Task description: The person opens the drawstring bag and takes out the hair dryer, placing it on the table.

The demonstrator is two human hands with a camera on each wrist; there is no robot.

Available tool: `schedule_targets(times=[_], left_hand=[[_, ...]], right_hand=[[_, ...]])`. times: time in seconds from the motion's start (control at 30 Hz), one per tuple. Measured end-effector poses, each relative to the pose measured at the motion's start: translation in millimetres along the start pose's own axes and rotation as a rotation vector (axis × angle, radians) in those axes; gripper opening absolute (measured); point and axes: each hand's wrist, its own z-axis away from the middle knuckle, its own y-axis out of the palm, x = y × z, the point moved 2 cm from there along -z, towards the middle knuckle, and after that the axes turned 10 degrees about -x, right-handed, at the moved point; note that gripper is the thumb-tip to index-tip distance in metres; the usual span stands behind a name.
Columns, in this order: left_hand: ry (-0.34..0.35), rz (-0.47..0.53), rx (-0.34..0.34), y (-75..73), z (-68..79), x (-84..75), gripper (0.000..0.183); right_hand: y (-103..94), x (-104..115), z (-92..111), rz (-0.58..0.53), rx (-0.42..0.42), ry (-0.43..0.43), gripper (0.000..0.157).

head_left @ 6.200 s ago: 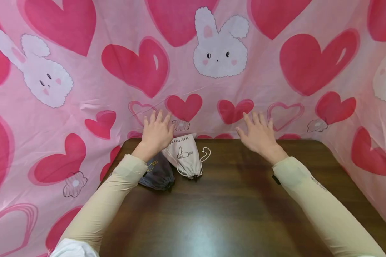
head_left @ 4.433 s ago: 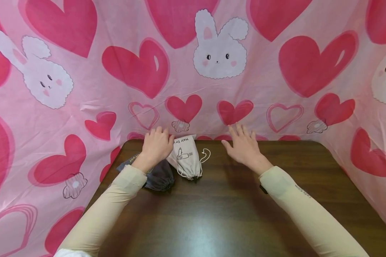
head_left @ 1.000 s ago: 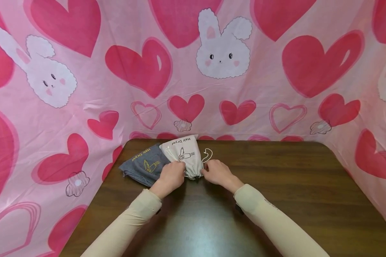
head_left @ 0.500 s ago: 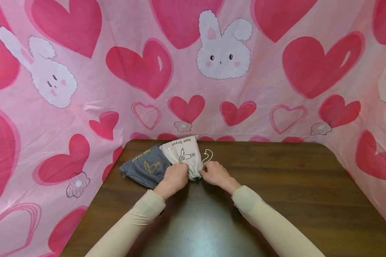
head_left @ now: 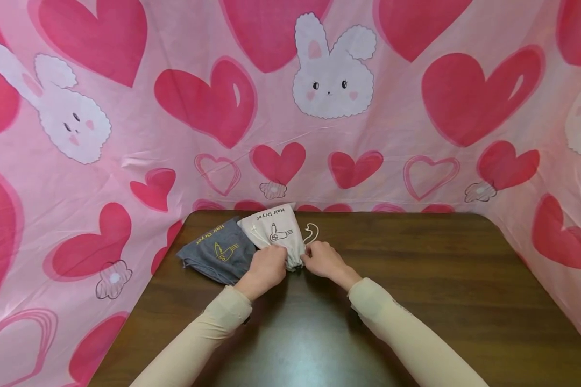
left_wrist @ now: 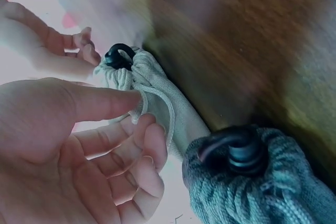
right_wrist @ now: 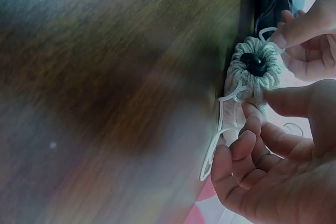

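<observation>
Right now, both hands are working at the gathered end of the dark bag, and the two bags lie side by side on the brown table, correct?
Not quite: the left hand and right hand are at the gathered end of the white bag, not the dark bag, as the head view shows. The rest stands.

A hand could come in over the bare table from the right, or from the front between the two sleeves. The grey bag blocks the left side of the white bag, while the left hand and right hand flank its gathered mouth with a narrow gap between. Behind, the hanging cloth closes the far edge, and a cord loop juts out beside the right hand.
</observation>
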Motion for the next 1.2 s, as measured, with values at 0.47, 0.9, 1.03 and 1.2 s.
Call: schedule_targets(times=[0.47,0.9,1.03,1.2], left_hand=[[0.004,0.001,-0.029,4.7,1.8,-8.3,0.014],[-0.031,0.023,0.021,7.2,-2.6,-18.0,0.016],[-0.027,0.033,0.027,9.0,-3.7,-21.2,0.016],[-0.017,0.06,0.021,10.6,-4.7,-23.4,0.018]], right_hand=[[-5.9,-3.6,1.8,-0.03,-0.019,0.012,0.032],[-12.7,-14.2,3.0,-0.017,-0.043,0.014,0.034],[2.8,-42.6,-7.2,-0.054,-0.057,-0.059,0.033],[20.8,-72.9,-23.0,-0.069,-0.037,-0.063,0.034]])
